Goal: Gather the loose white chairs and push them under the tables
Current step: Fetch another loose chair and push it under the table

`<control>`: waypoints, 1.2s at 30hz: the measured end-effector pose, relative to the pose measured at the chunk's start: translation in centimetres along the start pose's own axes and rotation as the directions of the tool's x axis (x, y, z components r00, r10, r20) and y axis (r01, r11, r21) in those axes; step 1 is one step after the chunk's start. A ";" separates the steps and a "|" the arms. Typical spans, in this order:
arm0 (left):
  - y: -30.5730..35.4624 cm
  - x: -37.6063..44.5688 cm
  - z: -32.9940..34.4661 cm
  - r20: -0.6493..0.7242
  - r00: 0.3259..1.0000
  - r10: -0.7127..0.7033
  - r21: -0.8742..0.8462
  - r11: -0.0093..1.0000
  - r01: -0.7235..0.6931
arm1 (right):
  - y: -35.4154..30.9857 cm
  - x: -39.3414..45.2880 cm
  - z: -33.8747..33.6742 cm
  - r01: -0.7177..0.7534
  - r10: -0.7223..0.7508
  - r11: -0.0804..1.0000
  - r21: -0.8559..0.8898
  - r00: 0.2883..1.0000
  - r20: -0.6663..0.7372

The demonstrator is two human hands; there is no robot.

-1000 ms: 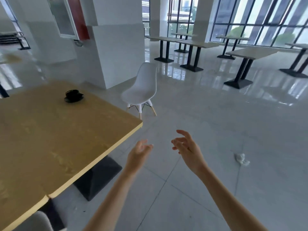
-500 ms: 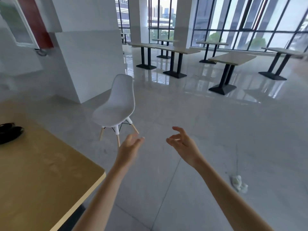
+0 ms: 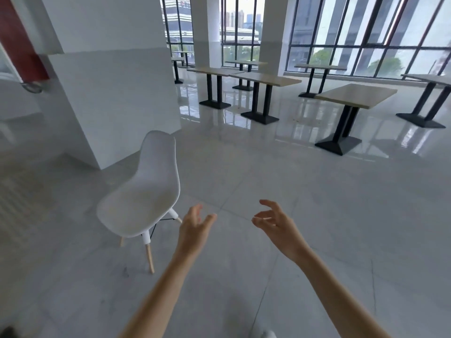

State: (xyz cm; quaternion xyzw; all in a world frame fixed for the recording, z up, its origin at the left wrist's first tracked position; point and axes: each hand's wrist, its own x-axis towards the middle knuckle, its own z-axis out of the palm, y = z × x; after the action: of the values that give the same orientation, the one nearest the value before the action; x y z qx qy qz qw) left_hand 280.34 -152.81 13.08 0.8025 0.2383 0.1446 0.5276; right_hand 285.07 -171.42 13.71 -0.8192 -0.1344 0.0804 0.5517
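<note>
Glossy tiled floor (image 3: 317, 203), tables (image 3: 353, 96) by windows; white chair (image 3: 144, 191) near pillar (image 3: 117, 93); left hand (image 3: 194, 230) and right hand (image 3: 278, 228) spread wide, holding nothing.

**Canteen or dining hall**

Setting: large open room. Rows of matching pedestal desks (image 3: 355, 96), pale tops on black bases. Glossy tiled floor (image 3: 317, 191). Tall windows (image 3: 366, 32) with a city view. White pillar (image 3: 117, 93). One white chair (image 3: 144, 196).

Open floor (image 3: 280, 181) right of chair (image 3: 144, 191).
</note>
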 end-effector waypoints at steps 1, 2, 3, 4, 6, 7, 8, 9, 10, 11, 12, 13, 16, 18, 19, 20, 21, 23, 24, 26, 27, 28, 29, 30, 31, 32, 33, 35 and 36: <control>0.2 2.1 1.4 -0.007 1.000 -0.024 0.000 1.000 0.024 | 0.7 2.7 -0.6 0.001 -0.001 1.000 -0.010 1.000 0.016; 0.5 4.4 2.8 -0.015 0.999 -0.051 -0.010 0.999 0.050 | 1.3 5.7 -1.3 0.008 -0.007 1.000 -0.024 0.999 0.034; 0.9 6.5 4.0 -0.021 0.997 -0.080 -0.033 0.996 0.080 | 1.7 8.6 -1.8 0.016 -0.014 0.999 -0.036 0.998 0.054; 1.4 8.8 5.2 -0.033 0.993 -0.111 -0.060 0.992 0.109 | 1.9 11.7 -2.4 0.019 -0.016 0.999 -0.043 0.997 0.081; 2.5 13.2 7.3 -0.059 0.985 -0.164 -0.112 0.981 0.157 | 2.1 18.1 -3.4 0.039 -0.029 0.997 -0.065 0.988 0.153; 3.0 15.2 8.1 -0.066 0.980 -0.189 -0.131 0.975 0.180 | 1.9 21.1 -3.7 0.052 -0.038 0.996 -0.070 0.982 0.187; 3.6 17.3 8.8 -0.079 0.974 -0.214 -0.136 0.970 0.202 | 1.6 24.2 -3.9 0.075 -0.056 0.994 -0.079 0.975 0.216; 4.2 19.2 9.2 -0.092 0.966 -0.243 -0.132 0.964 0.230 | 1.2 27.0 -4.0 0.093 -0.071 0.992 -0.085 0.968 0.240; 4.5 20.6 9.4 -0.113 0.960 -0.255 -0.127 0.962 0.241 | 0.8 29.0 -4.1 0.110 -0.085 0.990 -0.087 0.963 0.254; 4.7 23.8 10.0 -0.146 0.948 -0.282 -0.130 0.956 0.264 | 0.4 32.9 -3.8 0.126 -0.098 0.989 -0.082 0.953 0.286; 4.8 25.2 10.0 -0.165 0.940 -0.298 -0.127 0.952 0.280 | 0.1 34.4 -3.6 0.145 -0.113 0.986 -0.085 0.948 0.298; 4.9 27.1 9.9 -0.189 0.932 -0.311 -0.119 0.949 0.293 | -0.3 36.3 -3.3 0.163 -0.131 0.984 -0.077 0.939 0.318; 4.2 34.1 10.3 -0.269 0.893 -0.361 -0.097 0.933 0.347 | -0.6 43.1 -1.5 0.211 -0.167 0.975 -0.065 0.896 0.411; 3.4 38.6 10.7 -0.280 0.883 -0.377 -0.115 0.926 0.359 | -0.4 47.6 0.2 0.228 -0.173 0.972 -0.063 0.867 0.467; 2.9 40.9 10.8 -0.288 0.876 -0.388 -0.137 0.922 0.363 | -0.3 50.1 1.2 0.233 -0.173 0.970 -0.063 0.854 0.491; 2.4 43.2 10.9 -0.302 0.867 -0.397 -0.163 0.917 0.364 | -0.2 52.7 2.2 0.241 -0.178 0.969 -0.059 0.841 0.510; 2.0 45.5 11.0 -0.314 0.857 -0.410 -0.191 0.911 0.365 | -0.2 55.3 3.2 0.248 -0.184 0.967 -0.053 0.828 0.530; 1.3 50.5 10.8 -0.324 0.834 -0.446 -0.238 0.892 0.385 | -0.6 60.9 5.4 0.268 -0.189 0.962 -0.057 0.799 0.571; 1.2 52.9 10.6 -0.329 0.816 -0.475 -0.257 0.877 0.407 | -0.8 63.7 6.5 0.277 -0.184 0.958 -0.070 0.785 0.592; 1.3 56.9 10.1 -0.334 0.789 -0.516 -0.331 0.848 0.415 | -1.7 68.6 8.5 0.301 -0.185 0.950 -0.084 0.757 0.627; 1.4 58.9 9.8 -0.338 0.776 -0.533 -0.360 0.835 0.417 | -2.2 70.9 9.5 0.325 -0.193 0.942 -0.087 0.735 0.650; 1.6 61.0 9.3 -0.354 0.762 -0.543 -0.365 0.830 0.422 | -2.8 73.3 10.5 0.346 -0.204 0.935 -0.084 0.714 0.670; 1.7 63.1 8.8 -0.372 0.746 -0.553 -0.353 0.827 0.437 | -3.4 75.7 11.6 0.356 -0.205 0.931 -0.081 0.693 0.691; 1.8 64.8 8.2 -0.388 0.735 -0.556 -0.340 0.828 0.447 | -4.0 77.6 12.6 0.366 -0.212 0.928 -0.071 0.673 0.708; 2.0 66.3 7.7 -0.399 0.719 -0.568 -0.342 0.820 0.459 | -4.7 79.3 13.7 0.377 -0.218 0.925 -0.059 0.650 0.728; 2.0 67.7 7.2 -0.410 0.699 -0.586 -0.347 0.809 0.475 | -5.3 81.0 15.0 0.391 -0.229 0.919 -0.045 0.623 0.748; 1.9 69.1 6.7 -0.422 0.678 -0.602 -0.353 0.798 0.489 | -5.9 82.6 16.3 0.403 -0.233 0.915 -0.033 0.593 0.771; 1.0 71.7 5.8 -0.459 0.627 -0.629 -0.372 0.777 0.508 | -6.7 85.9 19.3 0.433 -0.236 0.901 -0.014 0.518 0.822; 0.5 72.7 5.5 -0.468 0.607 -0.643 -0.380 0.766 0.518 | -7.0 87.1 20.5 0.453 -0.251 0.891 0.003 0.487 0.837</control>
State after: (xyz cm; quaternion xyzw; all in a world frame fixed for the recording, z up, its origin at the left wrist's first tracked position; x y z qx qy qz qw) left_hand 344.45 -118.34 9.88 0.5388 0.6174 0.2226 0.5281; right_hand 361.26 -123.88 13.86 -0.6961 -0.5477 0.3197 0.3365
